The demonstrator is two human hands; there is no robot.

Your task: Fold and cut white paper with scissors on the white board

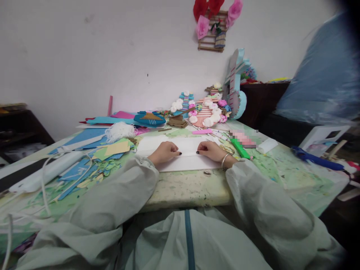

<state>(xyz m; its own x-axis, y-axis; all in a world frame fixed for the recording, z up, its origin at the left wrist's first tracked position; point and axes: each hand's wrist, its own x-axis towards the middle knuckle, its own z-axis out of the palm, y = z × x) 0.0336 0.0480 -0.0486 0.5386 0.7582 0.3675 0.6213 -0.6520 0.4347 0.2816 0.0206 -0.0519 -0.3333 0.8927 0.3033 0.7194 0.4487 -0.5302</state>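
White paper [180, 163] lies on the table in front of me, with a raised edge or fold running across it between my hands. My left hand [165, 153] is closed, thumb and fingers pinched on this edge left of the middle. To the right, my right hand [211, 151] pinches the same edge, a bangle round its wrist. A short stretch of paper shows between the two thumbs. Gold-handled scissors [228, 149] lie just beyond my right hand, partly hidden by it.
Paper scraps [105, 165], white yarn [120, 131] and a white power strip [47, 174] lie on the left. A green utility knife [239, 148], a paper roll [267, 145] and a blue glue gun [316, 158] are on the right. Craft pieces [206, 112] stand against the wall.
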